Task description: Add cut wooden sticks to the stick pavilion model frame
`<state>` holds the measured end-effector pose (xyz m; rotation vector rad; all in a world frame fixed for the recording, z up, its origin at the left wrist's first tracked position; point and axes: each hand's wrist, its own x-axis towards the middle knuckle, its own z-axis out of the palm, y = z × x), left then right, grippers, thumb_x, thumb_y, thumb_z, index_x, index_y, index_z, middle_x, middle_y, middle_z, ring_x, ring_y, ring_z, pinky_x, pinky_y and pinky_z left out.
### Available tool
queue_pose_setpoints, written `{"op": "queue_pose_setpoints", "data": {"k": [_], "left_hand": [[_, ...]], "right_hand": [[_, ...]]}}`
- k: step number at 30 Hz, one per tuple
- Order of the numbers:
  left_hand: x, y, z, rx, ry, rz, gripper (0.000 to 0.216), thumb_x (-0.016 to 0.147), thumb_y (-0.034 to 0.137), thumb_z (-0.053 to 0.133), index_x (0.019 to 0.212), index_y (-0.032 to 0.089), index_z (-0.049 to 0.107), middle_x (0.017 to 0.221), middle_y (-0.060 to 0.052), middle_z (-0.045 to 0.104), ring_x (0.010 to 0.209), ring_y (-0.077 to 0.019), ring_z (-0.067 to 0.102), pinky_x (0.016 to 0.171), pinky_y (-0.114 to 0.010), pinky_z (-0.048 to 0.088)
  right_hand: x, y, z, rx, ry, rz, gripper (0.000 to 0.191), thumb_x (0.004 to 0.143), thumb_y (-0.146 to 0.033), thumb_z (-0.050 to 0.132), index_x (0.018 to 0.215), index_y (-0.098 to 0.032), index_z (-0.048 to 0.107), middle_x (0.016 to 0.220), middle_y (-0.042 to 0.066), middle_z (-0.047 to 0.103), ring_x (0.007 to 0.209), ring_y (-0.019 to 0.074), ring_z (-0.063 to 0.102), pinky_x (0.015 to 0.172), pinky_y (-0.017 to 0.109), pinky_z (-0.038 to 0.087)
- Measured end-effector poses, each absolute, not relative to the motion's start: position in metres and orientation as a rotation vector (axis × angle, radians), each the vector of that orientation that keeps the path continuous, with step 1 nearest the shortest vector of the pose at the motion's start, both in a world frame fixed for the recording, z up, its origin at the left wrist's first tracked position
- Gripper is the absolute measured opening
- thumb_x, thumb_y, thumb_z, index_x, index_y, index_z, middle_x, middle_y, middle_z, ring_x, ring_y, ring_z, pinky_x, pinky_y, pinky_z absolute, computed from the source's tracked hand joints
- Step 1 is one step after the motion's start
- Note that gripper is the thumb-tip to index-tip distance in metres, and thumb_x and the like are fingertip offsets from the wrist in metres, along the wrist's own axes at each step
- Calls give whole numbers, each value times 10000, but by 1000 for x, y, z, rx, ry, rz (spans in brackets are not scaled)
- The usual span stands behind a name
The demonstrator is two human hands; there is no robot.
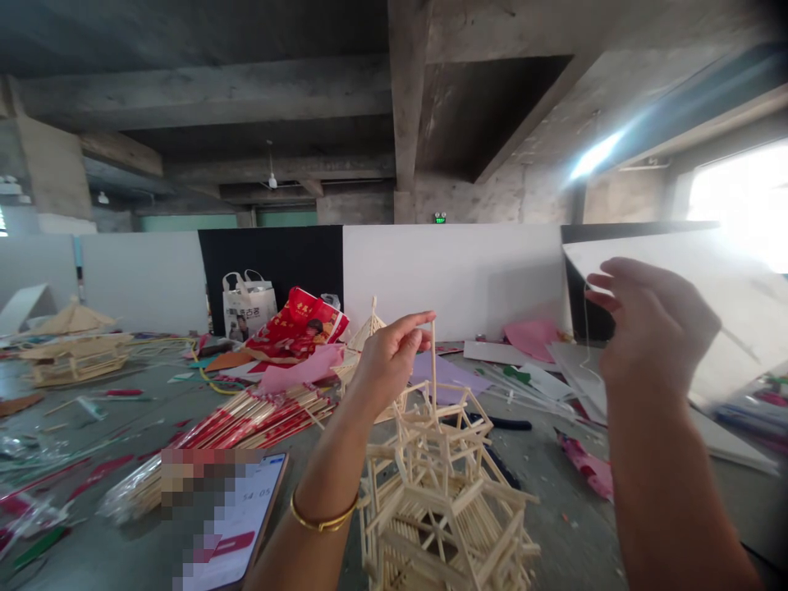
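A model pavilion of thin wooden sticks (455, 501) stands in front of me, its roof and upper tier open frames. From its top a slender wooden stick (433, 369) rises upright. My left hand (394, 353) is at this stick's upper end, the index fingertip on its tip and other fingers close against it. Raised at the right, my right hand (662, 328) is slightly blurred, with its fingers curled together. A thin pale strand (586, 328) hangs from those fingertips; whether it is thread or glue I cannot tell.
Bundled bamboo sticks (246, 423) and a phone (249, 525) lie left of the model. Behind stand a pointed stick model (369, 324), a red bag (299, 324) and a white bag (248, 308). Another pavilion model (77, 353) is far left. White boards (689, 287) lean at right.
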<state>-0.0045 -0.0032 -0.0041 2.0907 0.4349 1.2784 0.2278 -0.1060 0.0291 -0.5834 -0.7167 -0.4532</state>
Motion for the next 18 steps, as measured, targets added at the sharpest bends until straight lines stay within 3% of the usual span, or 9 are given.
{"op": "queue_pose_setpoints", "data": {"k": [18], "left_hand": [[-5, -6, -2, 2098, 443, 1266, 348, 896, 311, 452, 1207, 218, 575, 954, -65, 696, 875, -164, 656, 785, -298, 485]], "right_hand": [[223, -105, 26, -638, -758, -431, 179, 697, -125, 580, 794, -172, 723, 721, 16, 636, 702, 160, 638, 677, 340, 537]]}}
